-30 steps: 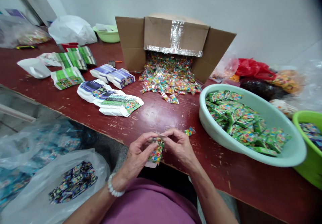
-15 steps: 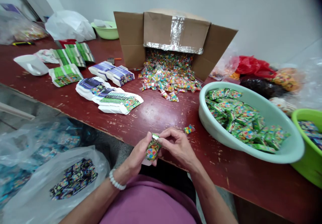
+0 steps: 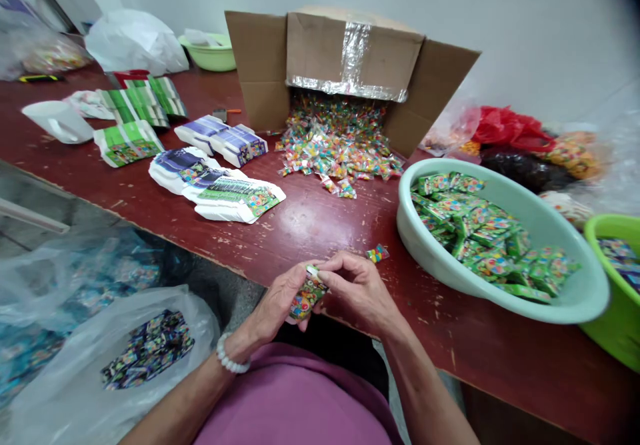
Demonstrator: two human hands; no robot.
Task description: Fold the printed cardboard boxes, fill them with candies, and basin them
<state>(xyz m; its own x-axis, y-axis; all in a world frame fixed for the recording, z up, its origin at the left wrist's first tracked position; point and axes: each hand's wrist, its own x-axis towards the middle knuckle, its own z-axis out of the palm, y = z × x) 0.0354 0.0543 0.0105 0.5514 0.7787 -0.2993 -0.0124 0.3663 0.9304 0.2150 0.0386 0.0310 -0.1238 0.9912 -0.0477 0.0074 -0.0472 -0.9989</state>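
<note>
A small green candy box [image 3: 306, 296] with bright round prints is held at the table's front edge, in front of my body. My left hand [image 3: 278, 303] wraps round its left side, thumb along the upper part. At its white top end, the thumb and fingers of my right hand [image 3: 357, 288] pinch the flap. What lies inside the box is hidden. One clear-wrapped packet of colored candies [image 3: 377, 253] rests on the table just beyond my right hand. Flat green and purple box blanks [image 3: 240, 198] lie stacked to the left, beyond my hands.
An opened cardboard carton [image 3: 353, 52] spills wrapped candies [image 3: 340, 145] onto the red table [image 3: 320, 225]. A pale green basin [image 3: 505, 308] of filled-looking green boxes stands right, beside a lime tub [image 3: 613, 325]. Left are a white mug [image 3: 59, 122] and, below, a plastic bag [image 3: 65, 392] of dark packs.
The box has tilted a little to the right, and its white top flap now shows less. My right fingers stay at that end. The whole view has shifted slightly.
</note>
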